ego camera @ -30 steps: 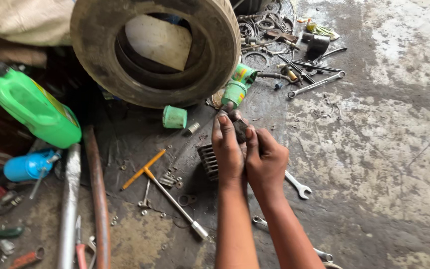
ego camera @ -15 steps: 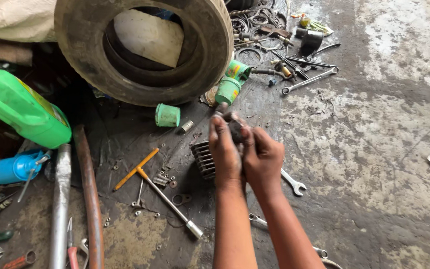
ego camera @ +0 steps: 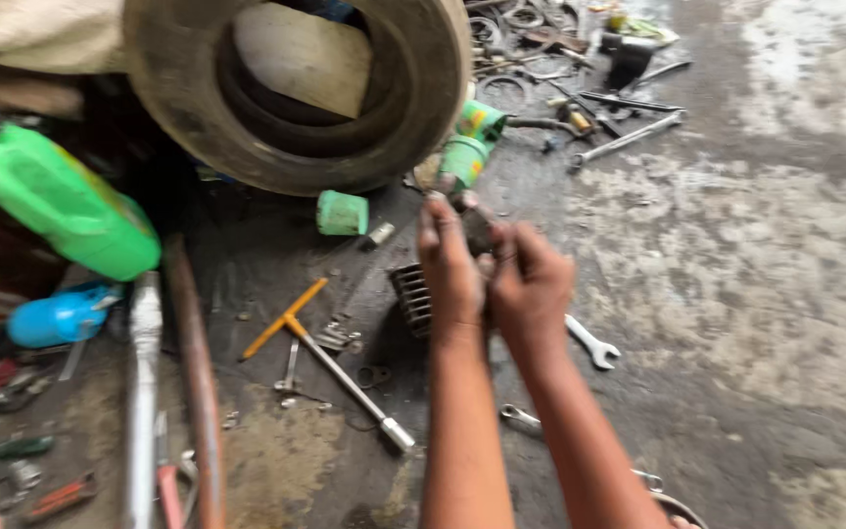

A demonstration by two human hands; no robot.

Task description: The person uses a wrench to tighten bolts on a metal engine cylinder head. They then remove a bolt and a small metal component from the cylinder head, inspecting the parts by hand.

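While blur hides detail, left hand point(ego camera: 450, 264) and right hand point(ego camera: 528, 284) press together, fingers clamped on a small dark part point(ego camera: 478, 231) above the finned block point(ego camera: 411, 299), near the tyre point(ego camera: 423, 108).

My left hand point(ego camera: 450, 266) and right hand point(ego camera: 529, 289) meet over the finned metal block point(ego camera: 411, 299) on the workshop floor point(ego camera: 736, 294). The tyre point(ego camera: 296, 88) stands at eleven o'clock, a small cup point(ego camera: 342, 213) below it. The T-handle wrench point(ego camera: 330, 358) lies at eight o'clock, a spanner point(ego camera: 591, 343) at four, the jug point(ego camera: 66, 201) far at nine.
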